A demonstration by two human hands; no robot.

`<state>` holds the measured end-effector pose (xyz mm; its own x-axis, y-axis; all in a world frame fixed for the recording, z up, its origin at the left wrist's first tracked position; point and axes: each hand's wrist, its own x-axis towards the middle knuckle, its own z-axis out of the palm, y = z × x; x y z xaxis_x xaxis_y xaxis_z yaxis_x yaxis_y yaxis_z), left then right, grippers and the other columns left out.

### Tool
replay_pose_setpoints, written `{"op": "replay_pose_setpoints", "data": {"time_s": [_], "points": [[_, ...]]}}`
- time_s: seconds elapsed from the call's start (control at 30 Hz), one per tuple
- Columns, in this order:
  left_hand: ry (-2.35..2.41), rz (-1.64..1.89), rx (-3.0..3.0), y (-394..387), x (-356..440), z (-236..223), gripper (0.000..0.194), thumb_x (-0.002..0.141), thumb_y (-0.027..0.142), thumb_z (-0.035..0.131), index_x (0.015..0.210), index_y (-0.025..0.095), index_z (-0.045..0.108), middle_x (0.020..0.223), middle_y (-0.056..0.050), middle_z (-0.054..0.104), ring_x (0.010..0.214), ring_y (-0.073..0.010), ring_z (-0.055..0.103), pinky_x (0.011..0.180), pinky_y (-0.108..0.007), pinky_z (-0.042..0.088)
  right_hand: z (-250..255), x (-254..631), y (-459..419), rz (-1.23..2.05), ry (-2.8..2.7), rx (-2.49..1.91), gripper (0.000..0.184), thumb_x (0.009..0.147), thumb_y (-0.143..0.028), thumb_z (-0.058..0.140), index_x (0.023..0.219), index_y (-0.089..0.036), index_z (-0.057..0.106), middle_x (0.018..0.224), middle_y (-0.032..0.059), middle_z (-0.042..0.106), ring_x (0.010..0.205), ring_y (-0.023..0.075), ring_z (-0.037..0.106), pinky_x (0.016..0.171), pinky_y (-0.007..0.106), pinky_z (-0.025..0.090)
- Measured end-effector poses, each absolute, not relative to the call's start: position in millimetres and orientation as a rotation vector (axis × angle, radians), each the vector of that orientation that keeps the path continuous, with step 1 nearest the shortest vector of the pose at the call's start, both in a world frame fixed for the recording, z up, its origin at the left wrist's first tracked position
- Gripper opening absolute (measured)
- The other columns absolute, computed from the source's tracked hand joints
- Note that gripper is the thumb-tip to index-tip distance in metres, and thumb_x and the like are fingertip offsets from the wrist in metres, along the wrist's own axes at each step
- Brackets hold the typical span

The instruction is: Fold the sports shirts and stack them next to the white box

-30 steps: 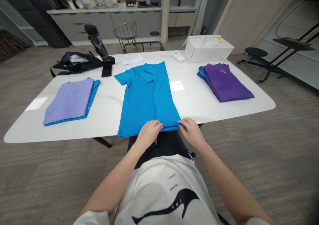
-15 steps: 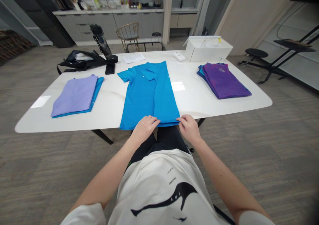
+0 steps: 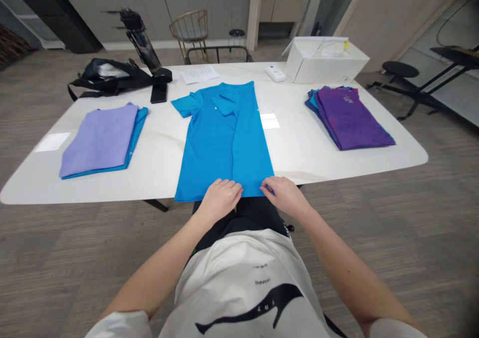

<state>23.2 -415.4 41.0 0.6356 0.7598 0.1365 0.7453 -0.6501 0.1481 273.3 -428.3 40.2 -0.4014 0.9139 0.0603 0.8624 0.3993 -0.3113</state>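
A bright blue polo shirt [image 3: 220,138] lies lengthwise on the white table [image 3: 299,148], its right side folded inward and its left sleeve spread out. My left hand [image 3: 221,199] rests on the shirt's near hem, fingers curled onto the fabric. At the hem's right corner, my right hand [image 3: 283,196] pinches the cloth. Both hands sit at the table's near edge.
A folded lilac and blue stack [image 3: 101,141] lies at the left, a folded purple stack [image 3: 348,116] at the right. Behind stand a black bag [image 3: 107,73], a phone on a stand [image 3: 157,86], a paper sheet [image 3: 199,73], a white remote [image 3: 276,73] and a white box [image 3: 325,61].
The hands stay on the hem. The view has shifted a little; the hem now lies flatter against the table edge.
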Motion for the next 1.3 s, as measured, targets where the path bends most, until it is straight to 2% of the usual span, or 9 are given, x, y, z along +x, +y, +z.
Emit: {"op": "replay_pose_setpoints", "data": {"time_s": [0.13,0.3,0.53,0.63,0.73,0.87,0.97,1.1,1.3], "points": [[1.188,0.259,2.729,-387,24,64,0.034,0.107,0.036,0.04,0.099,0.023,0.069,0.089,-0.005,0.072,0.085,-0.0215,0.067,0.079,-0.036,0.045,56,273,-393,0.528,-2.414,-1.596,0.021,0.102,-0.037,0.054,0.092,-0.025,0.069,0.077,0.0016,0.069,0.071,0.0193,0.063,0.067,0.031,0.038],[1.289,0.173,2.6,-303,24,82,0.026,0.102,0.036,0.049,0.106,0.024,0.071,0.098,-0.004,0.074,0.09,-0.0222,0.069,0.077,-0.032,0.047,69,270,-303,0.469,-2.352,-1.674,0.019,0.098,-0.039,0.06,0.094,-0.024,0.072,0.079,0.0015,0.071,0.073,0.0195,0.063,0.065,0.03,0.037],[1.622,0.216,2.416,-149,24,71,0.03,0.1,0.029,0.046,0.117,0.025,0.07,0.116,-0.008,0.071,0.107,-0.027,0.065,0.089,-0.037,0.05,59,258,-140,0.382,-2.334,-1.805,0.021,0.096,-0.037,0.058,0.104,-0.023,0.073,0.096,0.0065,0.073,0.089,0.0252,0.063,0.078,0.035,0.045],[1.782,0.253,2.359,-81,26,62,0.034,0.101,0.028,0.042,0.125,0.022,0.065,0.126,-0.012,0.066,0.115,-0.0296,0.062,0.095,-0.042,0.048,45,260,-65,0.292,-2.234,-1.853,0.027,0.098,-0.03,0.053,0.116,-0.02,0.069,0.115,0.0133,0.068,0.104,0.0301,0.06,0.089,0.042,0.047],[1.952,0.262,2.309,-18,28,51,0.039,0.103,0.033,0.04,0.132,0.016,0.059,0.135,-0.018,0.06,0.125,-0.0349,0.056,0.101,-0.049,0.044,32,265,5,0.188,-2.117,-1.921,0.037,0.102,-0.031,0.044,0.133,-0.018,0.059,0.133,0.0194,0.056,0.122,0.0384,0.05,0.098,0.059,0.043],[2.104,0.224,2.24,39,26,33,0.045,0.102,0.039,0.044,0.137,0.012,0.053,0.139,-0.023,0.056,0.132,-0.0399,0.049,0.105,-0.055,0.038,20,272,78,0.11,-2.064,-1.935,0.045,0.105,-0.033,0.037,0.146,-0.023,0.051,0.145,0.02,0.047,0.133,0.0421,0.039,0.1,0.073,0.035],[2.109,0.188,2.247,59,23,21,0.041,0.101,0.039,0.047,0.132,0.013,0.056,0.134,-0.023,0.06,0.128,-0.0397,0.051,0.104,-0.055,0.037,12,279,111,0.094,-2.047,-1.968,0.042,0.102,-0.035,0.045,0.141,-0.024,0.057,0.15,0.0189,0.044,0.136,0.0415,0.035,0.102,0.073,0.033],[2.038,0.195,2.361,64,16,13,0.035,0.101,0.041,0.047,0.121,0.016,0.061,0.13,-0.021,0.061,0.124,-0.0384,0.052,0.1,-0.052,0.038,2,289,130,0.082,-2.051,-1.972,0.029,0.098,-0.031,0.051,0.118,-0.022,0.069,0.146,0.0176,0.048,0.134,0.0387,0.039,0.101,0.068,0.039],[1.949,0.215,2.397,57,6,15,0.037,0.106,0.039,0.035,0.119,0.014,0.059,0.119,-0.02,0.068,0.116,-0.036,0.057,0.097,-0.05,0.039,1,294,139,0.069,-1.989,-1.949,0.023,0.095,-0.03,0.049,0.105,-0.02,0.067,0.132,0.0181,0.056,0.123,0.0361,0.047,0.097,0.062,0.044]]}}
